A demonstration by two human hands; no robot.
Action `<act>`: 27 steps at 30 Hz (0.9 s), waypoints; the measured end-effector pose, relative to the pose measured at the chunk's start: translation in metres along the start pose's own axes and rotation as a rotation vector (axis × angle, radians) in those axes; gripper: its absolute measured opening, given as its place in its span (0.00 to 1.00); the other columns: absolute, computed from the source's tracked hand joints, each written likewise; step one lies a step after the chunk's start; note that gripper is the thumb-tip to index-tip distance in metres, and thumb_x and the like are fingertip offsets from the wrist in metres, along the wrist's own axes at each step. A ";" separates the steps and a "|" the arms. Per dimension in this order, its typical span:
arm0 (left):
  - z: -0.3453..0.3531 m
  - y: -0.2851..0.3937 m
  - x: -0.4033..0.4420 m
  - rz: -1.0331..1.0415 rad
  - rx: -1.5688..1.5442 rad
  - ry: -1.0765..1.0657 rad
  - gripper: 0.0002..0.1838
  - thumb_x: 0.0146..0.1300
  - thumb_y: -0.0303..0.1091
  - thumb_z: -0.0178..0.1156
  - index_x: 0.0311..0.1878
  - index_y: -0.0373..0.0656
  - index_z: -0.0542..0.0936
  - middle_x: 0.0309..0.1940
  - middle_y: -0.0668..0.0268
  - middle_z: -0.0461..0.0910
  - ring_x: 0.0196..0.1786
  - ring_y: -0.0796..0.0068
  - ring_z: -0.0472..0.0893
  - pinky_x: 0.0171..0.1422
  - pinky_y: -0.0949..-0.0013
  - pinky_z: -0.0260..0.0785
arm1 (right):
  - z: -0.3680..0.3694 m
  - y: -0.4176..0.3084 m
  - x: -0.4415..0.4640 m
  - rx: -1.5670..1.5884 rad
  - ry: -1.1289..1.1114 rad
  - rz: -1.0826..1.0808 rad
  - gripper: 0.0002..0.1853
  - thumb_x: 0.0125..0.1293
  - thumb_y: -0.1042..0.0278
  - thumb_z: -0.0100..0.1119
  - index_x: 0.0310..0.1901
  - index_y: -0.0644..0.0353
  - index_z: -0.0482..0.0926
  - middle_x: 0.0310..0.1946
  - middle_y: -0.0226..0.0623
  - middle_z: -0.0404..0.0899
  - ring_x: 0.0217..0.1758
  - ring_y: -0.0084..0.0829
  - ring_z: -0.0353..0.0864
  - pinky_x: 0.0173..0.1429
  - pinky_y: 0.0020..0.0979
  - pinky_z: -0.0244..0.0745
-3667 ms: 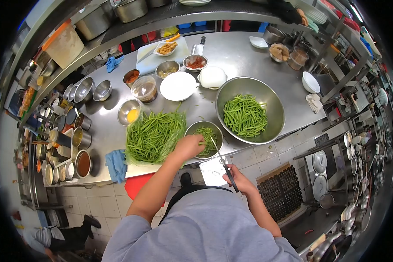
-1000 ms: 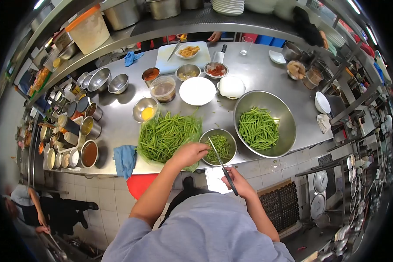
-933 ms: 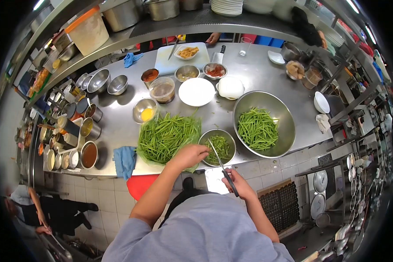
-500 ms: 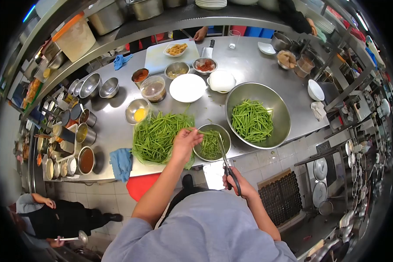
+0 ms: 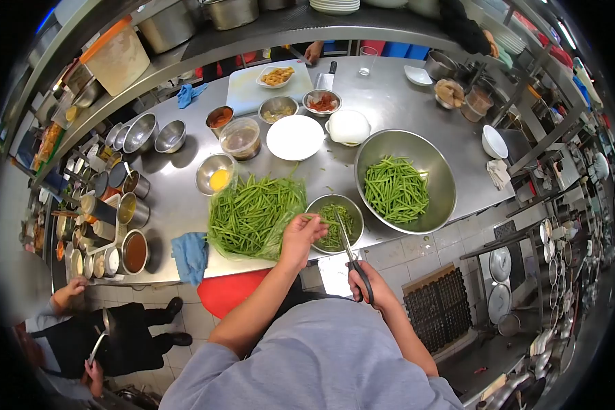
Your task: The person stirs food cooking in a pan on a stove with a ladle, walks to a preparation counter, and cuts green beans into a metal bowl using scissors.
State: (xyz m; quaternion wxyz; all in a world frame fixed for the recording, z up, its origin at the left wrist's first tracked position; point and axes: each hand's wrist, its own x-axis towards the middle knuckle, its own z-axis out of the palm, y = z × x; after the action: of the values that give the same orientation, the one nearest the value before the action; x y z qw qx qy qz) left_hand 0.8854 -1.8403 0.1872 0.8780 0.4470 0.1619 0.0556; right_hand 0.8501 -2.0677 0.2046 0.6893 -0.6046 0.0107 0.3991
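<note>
My right hand (image 5: 374, 283) grips the black handles of a pair of scissors (image 5: 346, 244), whose blades reach over a small steel bowl (image 5: 360, 217) of cut green bean pieces. At that bowl's left edge, my left hand (image 5: 303, 238) is closed in a pinch on green beans, mostly hidden by the fingers. Left of it lies an open plastic bag full of whole green beans (image 5: 253, 217). A large steel bowl (image 5: 441, 154) to the right holds a pile of trimmed green beans (image 5: 396, 191).
Behind stand a white plate (image 5: 295, 138), small bowls, a cleaver (image 5: 326, 80) and a cutting board (image 5: 242, 89). A blue cloth (image 5: 189, 257) hangs at the front edge. Sauce containers (image 5: 135, 251) crowd the left. A co-worker (image 5: 102, 338) holding a ladle stands lower left.
My left hand has moved slightly down and right, nearer the scissors. The scissor blades have shifted a little left over the bowl. The co-worker has moved, raising one hand and the ladle.
</note>
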 end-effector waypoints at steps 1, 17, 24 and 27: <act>-0.001 0.002 0.002 0.004 0.000 0.024 0.05 0.71 0.29 0.57 0.46 0.39 0.76 0.40 0.62 0.80 0.44 0.69 0.83 0.49 0.68 0.79 | 0.000 0.001 0.000 0.000 0.000 0.001 0.21 0.71 0.57 0.59 0.57 0.62 0.68 0.25 0.26 0.70 0.21 0.18 0.69 0.24 0.23 0.67; 0.008 0.068 0.085 0.521 1.025 0.058 0.15 0.63 0.28 0.59 0.53 0.42 0.81 0.45 0.54 0.83 0.45 0.56 0.83 0.50 0.60 0.76 | -0.007 0.017 0.005 -0.065 0.080 0.111 0.17 0.72 0.57 0.58 0.52 0.59 0.69 0.27 0.26 0.71 0.24 0.18 0.70 0.25 0.23 0.68; -0.145 0.084 0.117 0.552 1.704 0.238 0.17 0.56 0.22 0.53 0.47 0.41 0.84 0.43 0.49 0.82 0.50 0.49 0.79 0.56 0.53 0.71 | -0.009 0.014 0.002 -0.038 0.075 0.136 0.23 0.69 0.56 0.62 0.56 0.61 0.68 0.25 0.27 0.72 0.21 0.18 0.69 0.23 0.23 0.68; -0.149 0.092 0.107 0.502 1.702 0.247 0.11 0.56 0.25 0.57 0.41 0.39 0.84 0.40 0.52 0.81 0.48 0.51 0.79 0.54 0.53 0.72 | -0.011 0.013 0.011 -0.126 0.035 0.138 0.26 0.68 0.55 0.64 0.59 0.61 0.67 0.25 0.27 0.72 0.21 0.18 0.70 0.23 0.23 0.68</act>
State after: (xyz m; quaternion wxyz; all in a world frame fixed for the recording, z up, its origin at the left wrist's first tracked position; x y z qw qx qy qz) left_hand 0.9404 -1.6459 0.1544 0.1875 0.9599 0.1392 0.1549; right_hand 0.8552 -2.0718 0.1858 0.6204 -0.6516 0.0394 0.4348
